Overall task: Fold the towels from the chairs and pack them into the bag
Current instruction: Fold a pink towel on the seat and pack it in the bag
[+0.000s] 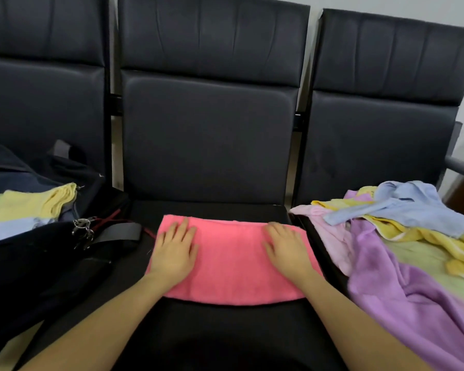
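Two hands are laid flat on a pink towel (231,261) in the head view, the only view given. The left hand (174,253) is pressed on the towel's left end and the right hand (287,250) on its right end, both with fingers straight and slightly spread, so nothing is gripped by either. The towel is spread as a wide band across the front of the middle chair seat (209,330) and appears to be folded once already; the step in hand is judged to be the smoothing of that fold. A further fold, one end brought over the other, is probably called for next, which would need an edge to be pinched rather than pressed. On the left chair the dark bag (38,263) is seen lying open, with folded yellow, green and pale blue towels (24,210) packed inside it. On the right chair a loose heap of unfolded towels (402,236) is left, in lilac, yellow, blue and pink, so the task is judged to be well short of finished.
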Available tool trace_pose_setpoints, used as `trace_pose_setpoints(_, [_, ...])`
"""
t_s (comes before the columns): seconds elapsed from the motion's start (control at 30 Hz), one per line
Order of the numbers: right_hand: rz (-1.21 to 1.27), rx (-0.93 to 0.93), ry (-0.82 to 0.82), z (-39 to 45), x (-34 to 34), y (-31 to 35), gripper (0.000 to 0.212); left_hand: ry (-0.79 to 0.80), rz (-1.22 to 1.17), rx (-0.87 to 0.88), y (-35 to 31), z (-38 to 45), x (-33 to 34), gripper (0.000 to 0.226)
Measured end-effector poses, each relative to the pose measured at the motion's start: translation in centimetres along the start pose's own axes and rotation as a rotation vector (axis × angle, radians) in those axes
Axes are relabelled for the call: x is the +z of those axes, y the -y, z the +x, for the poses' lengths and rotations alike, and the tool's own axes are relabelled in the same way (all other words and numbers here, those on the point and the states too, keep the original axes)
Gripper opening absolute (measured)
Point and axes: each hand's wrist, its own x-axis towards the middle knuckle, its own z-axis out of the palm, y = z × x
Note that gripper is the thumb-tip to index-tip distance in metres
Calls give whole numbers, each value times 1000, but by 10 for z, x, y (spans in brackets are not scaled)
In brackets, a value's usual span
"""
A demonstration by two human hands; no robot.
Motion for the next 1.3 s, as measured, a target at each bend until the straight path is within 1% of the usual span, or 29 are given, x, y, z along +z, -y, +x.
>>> trace_pose_setpoints(0.07, [-81,6,236,-13,3,4,73,148,28,-24,2,-14,5,90])
trace_pose_setpoints(0.13, [-152,-8,324,-27,3,8,93,228,79,-38,5,-27,7,95])
trace_pose_setpoints(0.17, [-181,-16,350,-35,3,11,93,246,95,-45,6,-33,5,91])
trace_pose_setpoints(0.23, [-217,-22,393,-48,2,15,70,304,125,-53,5,-47,1,73])
trace_pose_setpoints(0.27, [-225,-22,409,-54,1,19,62,342,128,-50,4,-54,-2,67])
trace_pose_setpoints(0.47, [-200,-31,488,-84,-7,33,60,513,143,-20,5,-89,-19,65])
trace_pose_setpoints(0.53, [-200,-42,475,-90,-11,37,59,521,132,-19,3,-96,-26,65])
trace_pose_setpoints(0.6, [-192,-48,413,-90,-16,38,53,412,93,-24,3,-97,-30,61])
trace_pose_setpoints(0.67, [-159,-44,300,-85,-18,35,45,240,42,-38,5,-93,-33,54])
trace_pose_setpoints(0.73, [-135,-19,195,-78,-17,30,40,117,-11,-56,9,-85,-34,48])
trace_pose_setpoints(0.8, [-128,21,145,-70,-14,26,38,84,-58,-68,14,-77,-33,43])
trace_pose_setpoints(0.87, [-136,58,133,-62,-10,23,34,102,-90,-61,17,-69,-30,40])
trace_pose_setpoints(0.93, [-124,61,97,-55,-5,23,28,118,-109,-53,21,-63,-25,37])
trace_pose_setpoints(1.0, [-69,40,15,-51,-2,21,18,108,-116,-31,25,-58,-20,33])
trace_pose_setpoints(1.07, [16,10,-50,-52,-3,19,11,38,-161,9,29,-57,-15,28])
trace_pose_setpoints(1.1, [44,-1,-66,-52,-4,18,11,-25,-213,33,30,-57,-14,26])
trace_pose_setpoints(1.17, [61,-20,-92,-50,-8,15,11,-155,-332,41,29,-56,-16,28])
trace_pose_setpoints(1.2, [62,-31,-114,-47,-9,14,13,-208,-355,25,29,-55,-19,30])
trace_pose_setpoints(1.3, [71,-43,-193,-40,-11,13,15,-291,-273,-17,28,-47,-23,40])
